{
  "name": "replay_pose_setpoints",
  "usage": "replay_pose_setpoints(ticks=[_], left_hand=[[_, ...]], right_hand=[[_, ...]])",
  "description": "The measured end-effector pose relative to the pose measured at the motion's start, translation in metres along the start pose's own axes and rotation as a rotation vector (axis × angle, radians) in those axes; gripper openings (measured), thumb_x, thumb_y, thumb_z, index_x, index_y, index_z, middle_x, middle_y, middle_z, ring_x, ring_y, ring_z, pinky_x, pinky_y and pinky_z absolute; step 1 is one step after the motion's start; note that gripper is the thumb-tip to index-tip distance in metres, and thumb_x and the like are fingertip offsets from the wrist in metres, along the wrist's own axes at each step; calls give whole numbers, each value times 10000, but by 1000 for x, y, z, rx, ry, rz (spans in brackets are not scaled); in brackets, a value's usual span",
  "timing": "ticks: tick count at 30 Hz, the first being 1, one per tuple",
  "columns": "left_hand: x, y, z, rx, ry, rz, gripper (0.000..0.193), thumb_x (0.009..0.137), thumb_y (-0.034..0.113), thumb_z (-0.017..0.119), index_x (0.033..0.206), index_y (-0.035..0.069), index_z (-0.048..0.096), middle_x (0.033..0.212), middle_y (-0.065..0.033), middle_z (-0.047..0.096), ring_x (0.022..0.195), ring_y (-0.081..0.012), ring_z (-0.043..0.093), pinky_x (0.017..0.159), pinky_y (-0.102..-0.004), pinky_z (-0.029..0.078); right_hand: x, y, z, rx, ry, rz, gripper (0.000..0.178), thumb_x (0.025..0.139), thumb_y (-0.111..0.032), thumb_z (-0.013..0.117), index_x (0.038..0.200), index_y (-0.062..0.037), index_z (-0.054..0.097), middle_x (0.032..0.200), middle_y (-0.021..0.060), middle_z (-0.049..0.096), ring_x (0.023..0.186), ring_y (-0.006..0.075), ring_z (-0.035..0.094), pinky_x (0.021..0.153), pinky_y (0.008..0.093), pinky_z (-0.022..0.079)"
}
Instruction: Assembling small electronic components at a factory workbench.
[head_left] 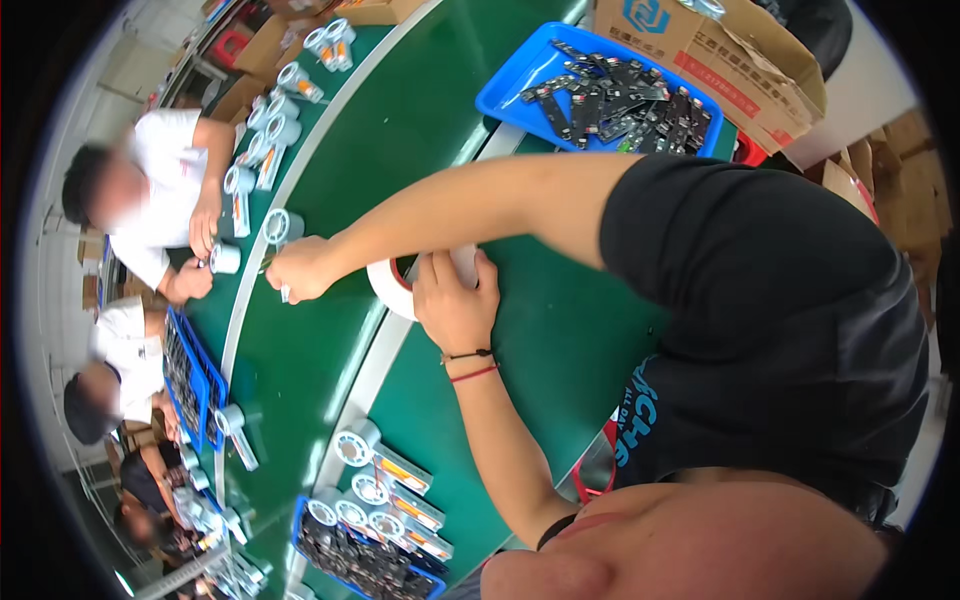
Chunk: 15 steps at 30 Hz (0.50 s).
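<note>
My right hand [303, 268] reaches out over the green belt. Its fingers are closed around the handle of a light-grey round-headed housing [284, 226], whose ring-shaped head sticks out beyond the knuckles. Part of the handle is hidden under the hand. Nearer to me, my left hand [455, 302], with a black and a red band at the wrist, grips a white ring-shaped part [391, 290] by its side. That part lies at the metal strip along the belt, and the left fingers cover much of it.
A blue tray [495, 100] of black strip-like parts stands by a cardboard box [690, 50]. Near my left forearm are several grey housings [405, 470] and another blue tray [330, 575]. Across the belt [290, 370], co-workers sit; one person's hands [200, 270] hold a similar housing.
</note>
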<state>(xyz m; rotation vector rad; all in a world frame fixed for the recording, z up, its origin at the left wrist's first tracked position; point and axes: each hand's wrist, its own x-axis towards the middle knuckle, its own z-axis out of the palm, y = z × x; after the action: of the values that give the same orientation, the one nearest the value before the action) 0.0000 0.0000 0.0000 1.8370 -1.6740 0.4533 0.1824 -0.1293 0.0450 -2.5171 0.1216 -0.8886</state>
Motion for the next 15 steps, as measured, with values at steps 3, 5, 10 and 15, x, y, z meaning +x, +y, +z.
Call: replay_pose_setpoints(ticks=[3, 5, 10, 15], left_hand=[[-46, 65, 44, -132, 29, -125, 542, 782, 264, 755, 1260, 35, 638, 975, -171, 658, 801, -374, 659, 736, -453, 545], [-37, 63, 42, -202, 17, -113, 525, 797, 226, 745, 1271, 44, 609, 1041, -166, 662, 915, -382, 651, 817, -475, 540], [-46, 68, 37, -201, 87, -85, 501, 775, 241, 753, 1213, 28, 636, 930, -153, 641, 788, -346, 642, 708, -454, 532], [-49, 87, 29, -245, 40, -104, 468, 825, 205, 734, 1237, 13, 624, 947, -138, 642, 808, -318, 646, 737, -426, 538]], right_hand=[[-148, 7, -40, 404, -288, -36, 303, 793, -244, 794, 1059, -106, 747, 961, 113, 758, 893, 263, 743, 780, 401, 577], [-173, 3, -110, 517, -330, 74, 243, 852, -184, 769, 1059, -59, 742, 945, 75, 752, 766, 157, 721, 710, 312, 574], [-255, -15, -231, 303, -367, 93, 178, 848, -141, 774, 979, -23, 753, 837, 81, 718, 725, 164, 683, 671, 298, 537], [-325, -12, -279, 380, -369, 249, 162, 846, -118, 779, 975, -23, 749, 884, 100, 717, 793, 199, 693, 706, 326, 551]])
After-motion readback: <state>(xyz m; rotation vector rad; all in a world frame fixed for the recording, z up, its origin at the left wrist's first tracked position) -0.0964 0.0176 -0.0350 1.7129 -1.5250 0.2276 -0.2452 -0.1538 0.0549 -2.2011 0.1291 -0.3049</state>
